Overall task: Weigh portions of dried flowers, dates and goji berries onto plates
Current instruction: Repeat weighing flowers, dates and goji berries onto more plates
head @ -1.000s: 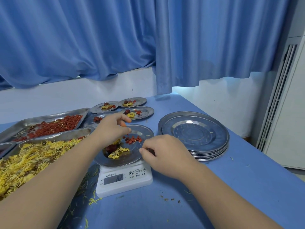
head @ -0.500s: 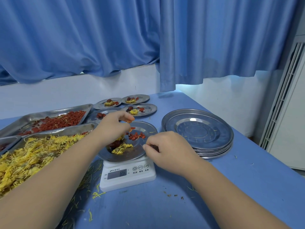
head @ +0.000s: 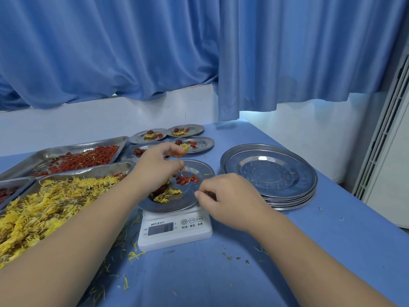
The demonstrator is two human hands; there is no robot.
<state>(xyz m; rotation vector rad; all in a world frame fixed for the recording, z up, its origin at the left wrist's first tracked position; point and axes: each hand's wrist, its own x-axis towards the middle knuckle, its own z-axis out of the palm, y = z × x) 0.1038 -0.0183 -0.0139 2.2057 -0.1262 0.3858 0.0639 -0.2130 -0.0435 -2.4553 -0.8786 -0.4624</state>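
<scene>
A steel plate (head: 199, 171) sits on the white scale (head: 174, 231). It holds yellow dried flowers (head: 167, 194), a small heap of goji berries (head: 187, 179) and a dark date partly hidden under my wrist. My left hand (head: 158, 165) hovers over the plate's far-left side, its fingertips pinching goji berries. My right hand (head: 228, 197) rests at the plate's right rim with fingers curled, thumb and forefinger pinched at the edge. The goji tray (head: 73, 149) and the flower tray (head: 46, 200) lie to the left.
A stack of empty steel plates (head: 269, 173) stands to the right of the scale. Several filled plates (head: 191, 144) sit behind it. A third tray (head: 13, 189) with dates shows at the far left. Flower strands and crumbs litter the blue table (head: 221, 273).
My left hand has lifted slightly above the plate with berries in its fingertips. The right hand stays at the plate's rim. The camera has tilted up a little.
</scene>
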